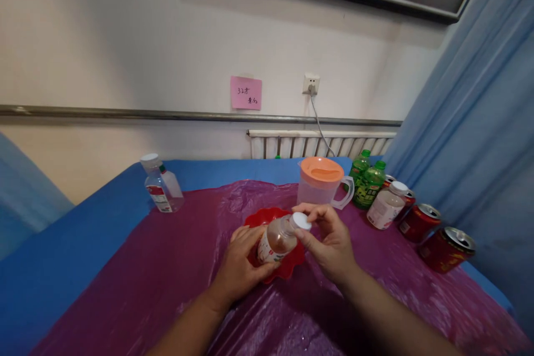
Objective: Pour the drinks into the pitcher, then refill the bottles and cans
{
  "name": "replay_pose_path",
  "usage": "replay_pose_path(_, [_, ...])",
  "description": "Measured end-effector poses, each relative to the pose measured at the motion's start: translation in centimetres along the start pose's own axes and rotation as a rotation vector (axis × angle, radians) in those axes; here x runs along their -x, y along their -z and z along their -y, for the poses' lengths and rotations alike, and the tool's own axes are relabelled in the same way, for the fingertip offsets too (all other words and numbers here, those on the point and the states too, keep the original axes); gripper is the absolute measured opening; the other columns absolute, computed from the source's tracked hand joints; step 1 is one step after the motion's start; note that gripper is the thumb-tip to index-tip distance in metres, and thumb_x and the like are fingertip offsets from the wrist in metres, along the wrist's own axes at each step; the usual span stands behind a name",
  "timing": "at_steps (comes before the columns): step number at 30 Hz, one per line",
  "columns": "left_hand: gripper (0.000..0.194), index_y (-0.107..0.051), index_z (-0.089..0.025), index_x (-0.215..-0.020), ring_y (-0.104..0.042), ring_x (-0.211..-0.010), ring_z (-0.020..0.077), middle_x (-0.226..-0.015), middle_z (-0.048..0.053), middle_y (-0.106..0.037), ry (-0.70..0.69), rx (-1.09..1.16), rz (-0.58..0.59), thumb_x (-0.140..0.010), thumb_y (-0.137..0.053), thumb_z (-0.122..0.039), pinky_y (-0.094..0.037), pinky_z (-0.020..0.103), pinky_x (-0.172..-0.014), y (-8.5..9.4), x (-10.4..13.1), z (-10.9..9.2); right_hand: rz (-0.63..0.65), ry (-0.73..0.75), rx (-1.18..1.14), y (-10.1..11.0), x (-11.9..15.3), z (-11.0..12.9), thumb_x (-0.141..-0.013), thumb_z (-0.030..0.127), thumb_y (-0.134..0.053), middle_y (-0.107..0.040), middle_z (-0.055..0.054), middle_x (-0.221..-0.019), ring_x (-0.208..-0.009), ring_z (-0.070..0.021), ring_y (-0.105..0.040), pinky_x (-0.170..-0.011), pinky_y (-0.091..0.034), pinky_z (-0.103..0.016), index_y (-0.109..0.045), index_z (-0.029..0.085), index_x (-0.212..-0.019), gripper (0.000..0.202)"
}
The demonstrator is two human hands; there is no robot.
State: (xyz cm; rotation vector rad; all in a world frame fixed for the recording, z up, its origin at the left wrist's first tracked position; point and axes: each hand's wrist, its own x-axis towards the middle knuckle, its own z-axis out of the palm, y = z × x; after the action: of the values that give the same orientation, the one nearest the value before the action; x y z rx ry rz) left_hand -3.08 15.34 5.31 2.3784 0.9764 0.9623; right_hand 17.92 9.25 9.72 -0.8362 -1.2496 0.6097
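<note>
The left forearm (183,325) and right forearm (392,306) enter from seven and five o'clock over a purple plastic sheet (137,278). The left hand (242,261) wraps the body of a labelled bottle (277,238), tilted toward two o'clock; the right hand (335,242) pinches its white cap (301,221). The bottle is over a red bowl (294,265); I cannot tell whether they touch. From the bottle, a lidded pitcher (319,186) stands at one o'clock, green bottles (369,188) at two, red cans (444,250) at three, a clear bottle (163,190) at ten.
</note>
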Motion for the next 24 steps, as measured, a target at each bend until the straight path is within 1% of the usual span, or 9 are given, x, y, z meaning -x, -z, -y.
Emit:
replay_pose_path(2, [0.058, -0.062, -0.029, -0.125, -0.066, -0.111, 0.0309, -0.12, 0.005, -0.074, -0.006, 0.0, 0.013, -0.073, -0.082, -0.041, -0.04, 0.053, -0.108, 0.1, 0.0, -0.1, 0.013, 0.031, 0.032, -0.4, 0.0, -0.3, -0.084, 0.026, -0.078, -0.071, -0.007, -0.113, -0.107, -0.0215, -0.066, -0.094, -0.051, -0.04, -0.052, 0.024, -0.092, 0.027])
replay_pose_path(4, [0.057, -0.062, -0.031, -0.125, -0.066, -0.111, 0.0301, -0.12, 0.003, -0.074, -0.02, 0.004, 0.019, -0.072, -0.082, -0.039, -0.039, 0.051, -0.108, 0.2, 0.0, -0.2, 0.032, 0.038, 0.054, -0.4, 0.0, -0.5, -0.084, 0.025, -0.077, -0.071, -0.007, -0.113, -0.106, -0.0214, -0.067, -0.093, -0.051, -0.039, -0.052, 0.024, -0.09, 0.026])
replay_pose_path(8, [0.057, -0.06, -0.031, -0.126, -0.065, -0.111, 0.0287, -0.12, 0.003, -0.073, -0.045, 0.008, 0.024, -0.073, -0.082, -0.034, -0.039, 0.049, -0.107, 0.1, 0.1, -0.3, 0.132, 0.047, 0.07, 0.4, 0.1, -0.7, -0.086, 0.022, -0.074, -0.07, -0.007, -0.116, -0.108, -0.0211, -0.065, -0.094, -0.051, -0.039, -0.054, 0.025, -0.092, 0.021])
replay_pose_path(10, [0.059, -0.059, -0.03, -0.127, -0.064, -0.112, 0.0288, -0.122, 0.003, -0.072, -0.053, 0.007, 0.024, -0.073, -0.082, -0.033, -0.039, 0.049, -0.107, 0.0, 0.2, -0.2, 0.184, 0.065, 0.082, 0.8, 0.1, -0.6, -0.087, 0.021, -0.074, -0.068, -0.005, -0.117, -0.109, -0.0202, -0.064, -0.093, -0.05, -0.037, -0.055, 0.026, -0.095, 0.021])
replay_pose_path(12, [0.061, -0.058, -0.03, -0.128, -0.063, -0.114, 0.0294, -0.123, 0.004, -0.071, -0.061, 0.003, 0.022, -0.072, -0.082, -0.031, -0.038, 0.05, -0.108, 0.0, 0.3, -0.1, 0.21, 0.087, 0.103, 1.1, 0.1, -0.6, -0.086, 0.021, -0.074, -0.067, -0.004, -0.116, -0.107, -0.0195, -0.063, -0.092, -0.05, -0.036, -0.056, 0.026, -0.098, 0.022])
replay_pose_path(16, [0.062, -0.057, -0.029, -0.129, -0.063, -0.115, 0.0302, -0.124, 0.006, -0.071, -0.087, -0.009, 0.025, -0.072, -0.081, -0.033, -0.037, 0.051, -0.108, -0.1, 0.4, -0.1, 0.217, 0.15, 0.211, 1.4, 0.0, -0.6, -0.085, 0.029, -0.076, -0.064, -0.004, -0.106, -0.1, -0.0211, -0.062, -0.09, -0.05, -0.037, -0.058, 0.026, -0.103, 0.026])
replay_pose_path(21, [0.058, -0.059, -0.029, -0.127, -0.065, -0.114, 0.0304, -0.122, 0.005, -0.073, -0.094, -0.01, 0.015, -0.074, -0.08, -0.039, -0.039, 0.051, -0.108, -0.1, 0.2, -0.3, 0.166, 0.157, 0.428, 1.1, -0.4, -0.5, -0.075, 0.043, -0.083, -0.061, -0.003, -0.094, -0.084, -0.0204, -0.058, -0.075, -0.049, -0.034, -0.057, 0.025, -0.102, 0.041])
replay_pose_path(22, [0.057, -0.059, -0.029, -0.127, -0.065, -0.112, 0.0302, -0.121, 0.005, -0.073, -0.089, -0.009, 0.018, -0.075, -0.079, -0.04, -0.039, 0.051, -0.107, -0.1, 0.2, -0.3, 0.173, 0.16, 0.444, 1.1, -0.4, -0.4, -0.075, 0.043, -0.083, -0.062, -0.003, -0.095, -0.084, -0.0206, -0.058, -0.074, -0.049, -0.034, -0.058, 0.024, -0.103, 0.042])
replay_pose_path(24, [0.057, -0.059, -0.029, -0.127, -0.065, -0.111, 0.0299, -0.12, 0.005, -0.073, -0.08, -0.013, 0.022, -0.075, -0.079, -0.041, -0.04, 0.051, -0.106, 0.0, 0.2, -0.3, 0.216, 0.171, 0.45, 1.1, -0.4, -0.1, -0.079, 0.04, -0.079, -0.062, -0.005, -0.099, -0.089, -0.0218, -0.059, -0.077, -0.05, -0.035, -0.06, 0.024, -0.11, 0.039])
